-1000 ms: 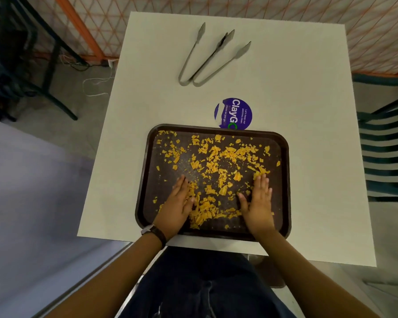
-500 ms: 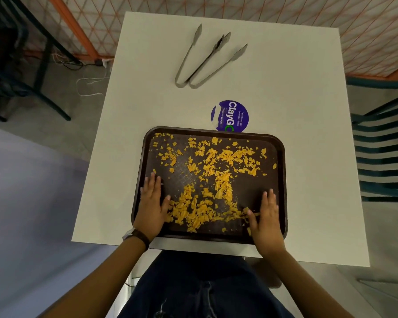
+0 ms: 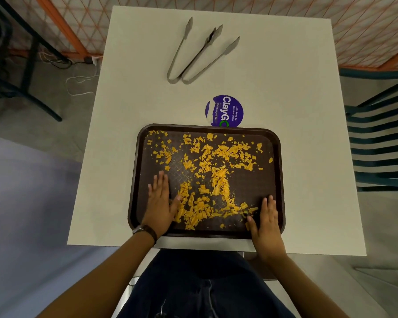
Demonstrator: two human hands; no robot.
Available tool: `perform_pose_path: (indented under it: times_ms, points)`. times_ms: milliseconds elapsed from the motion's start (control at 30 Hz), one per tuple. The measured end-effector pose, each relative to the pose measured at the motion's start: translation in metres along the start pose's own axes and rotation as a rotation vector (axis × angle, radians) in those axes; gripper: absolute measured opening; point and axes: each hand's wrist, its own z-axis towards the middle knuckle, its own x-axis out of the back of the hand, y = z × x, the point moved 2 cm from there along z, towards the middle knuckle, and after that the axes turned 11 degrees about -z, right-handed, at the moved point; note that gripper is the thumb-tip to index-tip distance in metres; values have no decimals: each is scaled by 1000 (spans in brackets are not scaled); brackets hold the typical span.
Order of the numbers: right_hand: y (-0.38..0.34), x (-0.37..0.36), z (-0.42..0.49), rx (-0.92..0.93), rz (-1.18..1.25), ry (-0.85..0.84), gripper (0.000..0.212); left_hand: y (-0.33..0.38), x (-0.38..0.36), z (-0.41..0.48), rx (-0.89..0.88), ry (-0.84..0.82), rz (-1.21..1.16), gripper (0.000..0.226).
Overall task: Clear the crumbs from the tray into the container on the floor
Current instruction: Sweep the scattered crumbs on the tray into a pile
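My left hand (image 3: 159, 204) and right hand (image 3: 267, 220) lie flat, fingers straight, inside the tray (image 3: 278, 171) at its near corners. Crumbs (image 3: 213, 180) are scattered between and beyond them. The tray sits on a white table (image 3: 296, 115), partly covering a sticker (image 3: 224, 111). Two tongs (image 3: 201, 53) lie farther back. Orange mesh fencing (image 3: 365, 26) stands behind; the floor (image 3: 44, 92) is grey.

crumbs (image 3: 207, 180) on tray (image 3: 278, 180), sticker (image 3: 224, 111) behind, tongs (image 3: 200, 56) further back

Left hand (image 3: 160, 203) flat, palm down, fingers (image 3: 159, 182) straight; right hand (image 3: 265, 220) flat likewise, forearms extended forward.
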Motion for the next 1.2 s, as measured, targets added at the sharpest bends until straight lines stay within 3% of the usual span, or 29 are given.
perform_pose_path:
  times_ms: [167,467,700,833,1033,1200]
  points:
    - [-8,-7,0,6,-39,20,72,19,-29,-18,-116,-181,-115,76]
    - [-52,-25,5,146,-40,-28,80,12,-2,-26,-40,-12,-290,81]
    - [-91,-34,0,404,-6,-145,77,-13,19,-29,-49,-32,-179,79]
    - [-63,-14,-1,338,-38,-88,74,-15,24,-35,-55,-62,-145,72]
    - [-14,2,-16,-62,-108,-108,79,-24,23,-46,18,-16,-169,66]
    - [-33,-18,-26,27,-228,-165,107,-26,14,-52,69,-26,-139,67]
